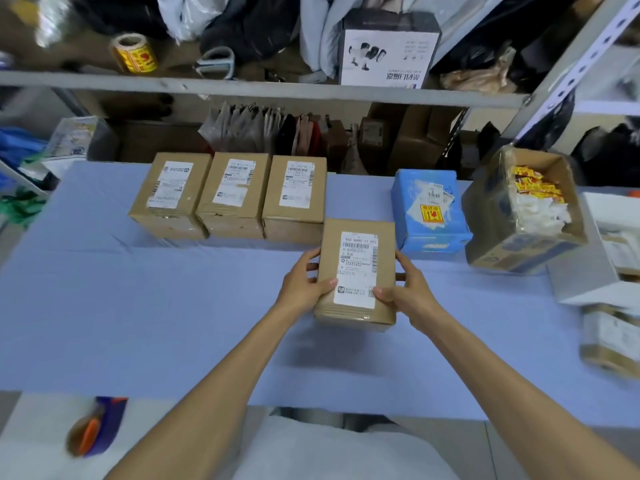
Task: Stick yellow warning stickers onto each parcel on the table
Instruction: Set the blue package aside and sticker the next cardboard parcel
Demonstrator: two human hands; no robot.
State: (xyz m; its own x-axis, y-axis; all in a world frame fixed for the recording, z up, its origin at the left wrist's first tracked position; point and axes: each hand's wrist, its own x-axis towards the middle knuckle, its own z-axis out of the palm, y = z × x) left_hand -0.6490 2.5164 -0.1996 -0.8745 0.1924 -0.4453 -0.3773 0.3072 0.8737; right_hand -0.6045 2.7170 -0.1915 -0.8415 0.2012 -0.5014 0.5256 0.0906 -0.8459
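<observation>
- Left hand [304,284] and right hand [407,289] clasp a brown parcel [356,275] from both sides, thumbs on top.
- Its long axis runs away from the person, label up.
- It sits mid-table [138,306] on blue cloth, cluttered shelves [263,90] behind.

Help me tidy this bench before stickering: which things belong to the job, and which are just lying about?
Job:
held brown parcel, in left hand and right hand
three brown parcels
blue parcel, already stickered
box of yellow stickers
sticker roll

Lying about:
scissors
white product box
orange-handled tool
</observation>
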